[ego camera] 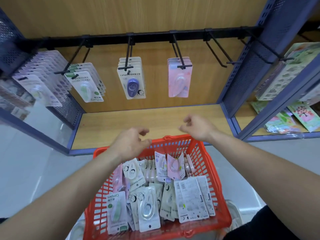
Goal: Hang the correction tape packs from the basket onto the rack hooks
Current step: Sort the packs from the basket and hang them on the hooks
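Note:
A red plastic basket [214,179] sits low in the middle, filled with several correction tape packs [149,207] lying loose and overlapping. My left hand [129,142] hovers over the basket's far rim with loosely curled fingers, holding nothing. My right hand [199,126] hangs above the shelf just beyond the basket, also empty with relaxed fingers. On the black rack bar [152,38] above, hooks carry lilac packs [43,78], green packs [86,84], blue packs [132,80] and pink packs [180,78]. One hook [223,54] to the right of the pink packs is bare.
A wooden shelf board [121,125] lies under the hooks, framed by blue perforated metal uprights [256,58]. The neighbouring bay on the right holds colourful sticker sheets [294,118]. Grey floor shows on both sides of the basket.

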The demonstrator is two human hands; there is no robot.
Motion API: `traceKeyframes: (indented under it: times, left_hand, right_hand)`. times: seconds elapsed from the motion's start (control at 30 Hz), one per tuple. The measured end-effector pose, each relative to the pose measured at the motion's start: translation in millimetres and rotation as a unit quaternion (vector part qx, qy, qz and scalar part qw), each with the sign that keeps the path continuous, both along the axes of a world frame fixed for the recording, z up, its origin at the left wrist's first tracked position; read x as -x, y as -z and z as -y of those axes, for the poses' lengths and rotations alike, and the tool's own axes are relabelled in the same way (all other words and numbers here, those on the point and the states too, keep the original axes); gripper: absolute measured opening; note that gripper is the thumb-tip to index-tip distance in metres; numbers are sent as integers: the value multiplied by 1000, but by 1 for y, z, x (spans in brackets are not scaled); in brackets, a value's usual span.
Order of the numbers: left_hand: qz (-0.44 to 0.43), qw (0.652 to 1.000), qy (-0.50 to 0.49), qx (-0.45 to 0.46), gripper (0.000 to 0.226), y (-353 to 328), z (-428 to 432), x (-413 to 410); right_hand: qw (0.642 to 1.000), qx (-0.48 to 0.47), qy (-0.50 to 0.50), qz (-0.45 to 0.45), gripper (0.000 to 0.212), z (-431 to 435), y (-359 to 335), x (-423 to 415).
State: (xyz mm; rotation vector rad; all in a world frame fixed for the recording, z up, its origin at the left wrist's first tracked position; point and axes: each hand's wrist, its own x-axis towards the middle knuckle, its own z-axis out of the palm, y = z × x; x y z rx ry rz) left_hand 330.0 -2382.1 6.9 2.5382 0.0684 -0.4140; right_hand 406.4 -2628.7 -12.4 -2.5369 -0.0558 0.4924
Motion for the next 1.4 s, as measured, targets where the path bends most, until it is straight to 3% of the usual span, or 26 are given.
traceKeyframes:
  times: [0.17, 0.33, 0.63, 0.7, 0.8, 1.03, 1.13, 1.2, 1.3, 1.4]
  left_hand:
    - [-123, 992, -25, -7, 55, 91, 1, 61]
    - [-155, 972, -139, 109, 59, 152, 13, 92]
    - [-122, 954, -210, 177, 51, 204, 41, 45]
    - [-118, 964, -194, 137, 57, 215, 42, 41]
    - [-109, 968, -198, 110, 49, 222, 41, 39]
    - [-106, 937, -260, 206, 21, 215, 22, 47]
    - [-92, 923, -290, 237, 16, 206, 9, 56]
    - [-86, 918, -295, 251, 17, 199, 1, 61]
    - [-65, 916, -294, 265, 18, 187, -9, 64]
    - [-55, 900, -315, 295, 22, 174, -19, 67]
  right_hand:
    - [982, 79, -127, -119, 34, 23, 49, 66]
    - [994, 40, -85, -59, 20, 27, 114, 98]
    - [999, -21, -37, -22, 35, -17, 172, 74]
    - [998, -23, -41, -49, 41, -23, 183, 59]
    - [991, 19, -99, -92, 46, -29, 199, 42]
    - [975, 34, -151, -162, 60, -30, 211, 24]
    - [977, -17, -118, -179, 69, -24, 215, 25]
    - [979, -73, -93, -164, 56, -22, 214, 29]
    - [982, -126, -78, -121, 19, -18, 209, 35]
    - [973, -185, -79, -110, 11, -16, 186, 37]
